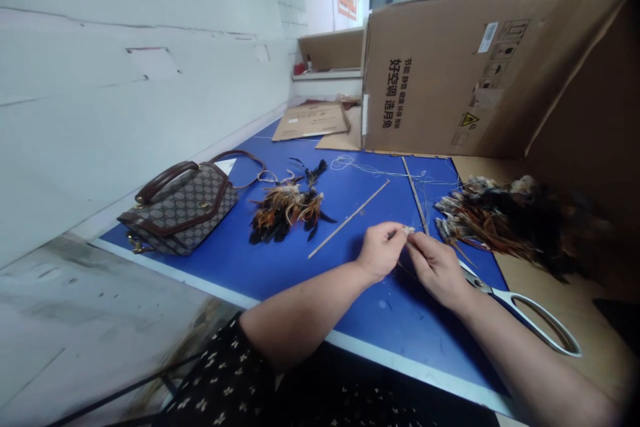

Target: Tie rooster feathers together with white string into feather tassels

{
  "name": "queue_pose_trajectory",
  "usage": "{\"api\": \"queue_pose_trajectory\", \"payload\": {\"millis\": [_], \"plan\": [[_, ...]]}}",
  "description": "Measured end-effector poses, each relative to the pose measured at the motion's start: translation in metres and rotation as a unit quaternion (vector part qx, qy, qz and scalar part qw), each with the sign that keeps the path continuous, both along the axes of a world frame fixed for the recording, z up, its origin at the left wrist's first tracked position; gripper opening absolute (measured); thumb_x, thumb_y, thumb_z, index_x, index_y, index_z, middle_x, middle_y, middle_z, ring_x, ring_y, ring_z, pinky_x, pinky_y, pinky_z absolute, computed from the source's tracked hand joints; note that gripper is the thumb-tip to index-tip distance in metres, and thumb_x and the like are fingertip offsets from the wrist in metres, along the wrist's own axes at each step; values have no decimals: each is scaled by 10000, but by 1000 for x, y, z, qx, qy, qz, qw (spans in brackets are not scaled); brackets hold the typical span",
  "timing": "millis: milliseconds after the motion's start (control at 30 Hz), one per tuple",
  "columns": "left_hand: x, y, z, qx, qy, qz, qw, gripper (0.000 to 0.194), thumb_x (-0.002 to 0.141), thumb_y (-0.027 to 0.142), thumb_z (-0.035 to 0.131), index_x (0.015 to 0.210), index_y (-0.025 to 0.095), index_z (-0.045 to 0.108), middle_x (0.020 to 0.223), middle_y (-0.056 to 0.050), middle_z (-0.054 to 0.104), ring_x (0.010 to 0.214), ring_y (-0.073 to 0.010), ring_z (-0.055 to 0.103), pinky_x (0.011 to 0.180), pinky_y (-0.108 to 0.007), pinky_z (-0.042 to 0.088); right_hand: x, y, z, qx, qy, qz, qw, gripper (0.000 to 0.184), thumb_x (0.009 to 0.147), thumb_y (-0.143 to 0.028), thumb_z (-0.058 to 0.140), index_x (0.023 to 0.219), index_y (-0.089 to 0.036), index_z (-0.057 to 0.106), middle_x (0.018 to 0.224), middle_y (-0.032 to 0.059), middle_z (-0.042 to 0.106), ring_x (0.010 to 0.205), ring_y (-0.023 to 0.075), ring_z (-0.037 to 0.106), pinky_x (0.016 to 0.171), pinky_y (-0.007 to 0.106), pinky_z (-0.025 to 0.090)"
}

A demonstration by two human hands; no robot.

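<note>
Over the blue tabletop [350,293], my left hand [381,252] and my right hand [436,268] meet fingertip to fingertip. Both are closed in a pinch on a small pale tip [409,230], too small to name. A thin dark strand seems to hang below it, partly hidden by my right hand. To the right lies a large pile of brown, black and pale feathers [505,220]. A smaller pile of feathers [285,210] lies to the left. Scissors with white handles [543,320] rest partly under my right forearm. Thin pale string [370,165] lies loosely beyond my hands.
A patterned handbag [185,217] with brown trim stands by the wall at left. One thin stick [350,217] lies slantwise on the table, and another strip [415,193] lies beyond my hands. A large cardboard box [450,80] stands at the back right, with flat cardboard [313,121] beside it.
</note>
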State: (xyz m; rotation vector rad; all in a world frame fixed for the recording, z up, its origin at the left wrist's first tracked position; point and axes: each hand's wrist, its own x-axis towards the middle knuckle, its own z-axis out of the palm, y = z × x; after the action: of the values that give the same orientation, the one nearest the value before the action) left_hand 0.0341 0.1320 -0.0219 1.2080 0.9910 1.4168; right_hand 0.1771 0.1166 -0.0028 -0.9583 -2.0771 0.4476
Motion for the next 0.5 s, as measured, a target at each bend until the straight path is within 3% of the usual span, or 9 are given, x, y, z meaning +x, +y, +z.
{"api": "queue_pose_trajectory", "payload": {"millis": [133,267,367,433,500], "plan": [[2,3,0,-46,-50,-2,998,259,833,382,729,836,123,725,652,5,580,593,-89,466,579,-226,373,-4,-1,0,12,-6,-3,1000,259,1058,-329,431,838,-243,539,718,22,561,643,184,551,636,309,451],[-4,5,11,-85,-134,-85,984,347,810,423,767,915,95,725,651,29,528,502,-37,350,486,-212,207,-1,-2,4,12,6,-34,999,271,1046,-336,464,803,-237,533,686,11,549,606,167,519,601,298,432],[-12,4,21,-97,-152,-148,972,421,804,461,785,992,90,720,665,31,527,475,-24,311,470,-219,173,4,-3,4,-1,21,-70,997,117,1021,-322,520,990,-234,590,659,-19,527,554,154,484,559,291,404],[-16,4,23,-102,-152,-169,968,442,818,490,773,1017,100,717,594,65,439,465,-32,279,464,-218,172,7,-4,4,-12,47,-75,996,154,997,-311,562,1129,-233,560,658,-39,496,540,153,472,547,289,403],[-19,4,23,-107,-155,-180,966,458,834,514,754,1050,112,715,556,90,349,462,-40,244,458,-218,159,8,-4,4,-9,70,-68,995,153,977,-298,592,1107,-238,540,690,-34,499,564,154,487,563,289,417]]}}
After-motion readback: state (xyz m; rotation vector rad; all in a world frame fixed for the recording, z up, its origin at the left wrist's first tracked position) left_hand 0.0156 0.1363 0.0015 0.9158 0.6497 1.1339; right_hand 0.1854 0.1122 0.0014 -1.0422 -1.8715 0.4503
